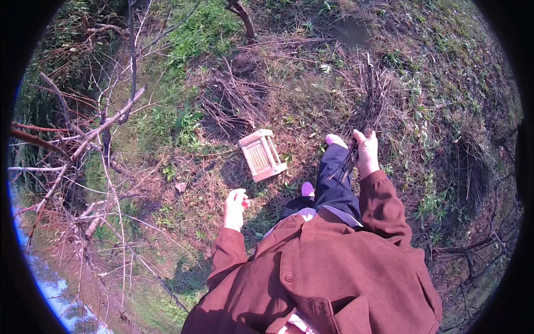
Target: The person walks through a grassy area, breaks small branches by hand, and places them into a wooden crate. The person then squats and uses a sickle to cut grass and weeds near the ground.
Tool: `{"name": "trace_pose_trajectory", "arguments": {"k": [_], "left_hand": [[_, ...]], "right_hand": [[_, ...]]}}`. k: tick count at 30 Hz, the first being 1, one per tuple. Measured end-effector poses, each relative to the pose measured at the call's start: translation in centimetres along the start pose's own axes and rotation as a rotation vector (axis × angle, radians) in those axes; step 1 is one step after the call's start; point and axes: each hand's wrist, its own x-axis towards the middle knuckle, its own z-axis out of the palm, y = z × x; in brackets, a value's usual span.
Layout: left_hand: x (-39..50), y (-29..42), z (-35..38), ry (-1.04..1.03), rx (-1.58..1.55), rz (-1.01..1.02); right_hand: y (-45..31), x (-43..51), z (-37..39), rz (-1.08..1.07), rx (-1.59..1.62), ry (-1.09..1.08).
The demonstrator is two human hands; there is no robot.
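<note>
A bundle of thin dry twigs (pixel 372 98) is gripped near its lower end in my right hand (pixel 367 152). Most of its length points away from me over the grass, and a few ends hang down in front of my dark trouser leg. My left hand (pixel 235 208) is held off to the left with its fingers curled in, and I see nothing in it. Beyond that hand, a small wooden stool (pixel 259 156) with a slatted top lies tipped over on the ground.
A loose heap of cut twigs (pixel 233 98) lies past the stool. Bare tree branches (pixel 108 123) spread across the left side. More dry stalks (pixel 471 158) stand at the right, and a thin trunk (pixel 246 21) rises at the top.
</note>
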Motion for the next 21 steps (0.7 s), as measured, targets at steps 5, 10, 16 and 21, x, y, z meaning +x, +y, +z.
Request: {"name": "trace_pose_trajectory", "arguments": {"k": [5, 10, 16, 21], "left_hand": [[1.0, 1.0, 3.5, 0.142, -0.145, -0.006], [3.2, 2.1, 11.3, 0.149, -0.346, -0.002], [2.8, 1.4, 19.4, 0.230, -0.453, 0.088], [-0.8, -0.6, 21.4, 0.419, -0.571, 0.025]], "right_hand": [[-1.6, 6.1, 4.8, 0.123, -0.112, -0.170], [-3.1, 11.8, 5.5, 0.196, -0.403, -0.384], [-3.5, 16.9, 6.9, 0.424, -0.821, -0.675], [-2.8, 19.0, 16.3, 0.344, -1.096, -0.829]]}}
